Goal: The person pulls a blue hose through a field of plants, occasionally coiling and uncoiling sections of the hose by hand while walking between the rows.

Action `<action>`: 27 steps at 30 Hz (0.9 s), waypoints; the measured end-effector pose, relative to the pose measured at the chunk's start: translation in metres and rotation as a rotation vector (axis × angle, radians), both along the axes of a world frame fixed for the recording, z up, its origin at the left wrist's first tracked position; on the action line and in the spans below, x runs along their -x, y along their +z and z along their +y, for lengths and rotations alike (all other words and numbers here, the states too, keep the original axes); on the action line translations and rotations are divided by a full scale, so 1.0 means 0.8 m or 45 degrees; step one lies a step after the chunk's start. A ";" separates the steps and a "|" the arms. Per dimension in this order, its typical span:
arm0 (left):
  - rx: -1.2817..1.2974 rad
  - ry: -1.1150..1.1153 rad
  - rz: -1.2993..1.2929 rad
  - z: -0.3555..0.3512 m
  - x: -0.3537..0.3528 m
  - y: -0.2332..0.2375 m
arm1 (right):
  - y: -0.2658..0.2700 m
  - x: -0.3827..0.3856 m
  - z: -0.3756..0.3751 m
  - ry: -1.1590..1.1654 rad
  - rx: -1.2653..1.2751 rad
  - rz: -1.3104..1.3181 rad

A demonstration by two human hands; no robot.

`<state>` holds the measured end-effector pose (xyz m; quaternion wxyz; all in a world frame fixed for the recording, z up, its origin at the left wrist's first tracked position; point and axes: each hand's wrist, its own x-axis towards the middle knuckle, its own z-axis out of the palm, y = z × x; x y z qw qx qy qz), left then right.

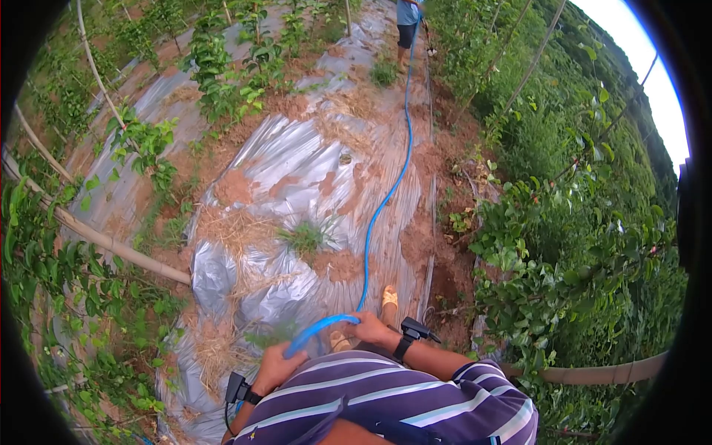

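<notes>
A blue hose (384, 202) runs along the ground from the far end of the row up to my waist. Near my body it bends to the left and passes through both hands. My left hand (278, 366) is closed around the hose at the lower left. To the right, my right hand (371, 328) grips the same hose, a short curved stretch of it lying between the two hands. Each wrist wears a black strap with a small device.
Silvery plastic sheeting (297, 163) with soil and straw covers the ground. Leafy plants (564, 252) and poles (119, 248) line both sides. A person (408, 22) stands far ahead by the hose. My sandalled foot (389, 298) shows beyond my right hand.
</notes>
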<state>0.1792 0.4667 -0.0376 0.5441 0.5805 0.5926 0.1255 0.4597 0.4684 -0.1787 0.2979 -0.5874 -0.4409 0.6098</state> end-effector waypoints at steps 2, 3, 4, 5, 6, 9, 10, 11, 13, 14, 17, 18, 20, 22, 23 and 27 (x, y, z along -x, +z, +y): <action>-0.014 -0.010 0.013 0.001 0.000 0.002 | -0.001 0.000 0.001 0.010 -0.008 -0.027; -0.031 -0.019 0.024 0.001 0.000 0.003 | 0.000 0.000 0.002 0.021 -0.019 -0.056; -0.032 -0.020 0.024 0.000 -0.001 0.005 | 0.000 0.001 0.002 0.021 -0.020 -0.055; -0.008 0.006 0.019 0.000 -0.001 0.007 | 0.000 0.001 0.002 0.022 -0.013 -0.070; 0.013 0.034 0.011 0.000 -0.001 0.009 | 0.003 0.001 0.005 0.025 -0.009 -0.085; 0.005 0.067 0.001 -0.002 0.000 0.009 | 0.018 0.000 0.010 0.077 0.069 -0.086; -0.001 0.067 -0.005 -0.003 0.000 0.009 | 0.017 0.000 0.011 0.077 0.064 -0.091; -0.014 0.053 0.014 -0.003 0.000 0.009 | 0.014 0.000 0.010 0.076 0.054 -0.079; -0.029 0.039 0.028 -0.003 -0.001 0.008 | 0.017 -0.002 0.009 0.075 0.042 -0.070; -0.016 0.038 0.030 -0.004 -0.002 0.007 | 0.019 -0.002 0.007 0.076 0.032 -0.067; -0.012 0.026 0.052 -0.004 0.001 -0.005 | 0.016 -0.002 0.003 0.074 0.029 -0.043; -0.022 0.011 0.073 -0.006 0.003 -0.008 | 0.012 -0.002 0.000 0.066 0.037 -0.021; -0.021 0.005 0.088 -0.005 0.001 -0.007 | 0.001 -0.002 -0.003 0.054 0.057 0.015; -0.025 -0.004 0.101 -0.005 -0.001 -0.007 | -0.001 -0.003 -0.006 0.038 0.071 0.050; -0.039 -0.014 0.095 -0.005 -0.001 -0.008 | -0.003 -0.003 -0.006 0.046 0.062 0.017; -0.053 -0.019 0.048 -0.005 -0.004 -0.004 | -0.009 -0.003 -0.005 0.040 0.069 0.020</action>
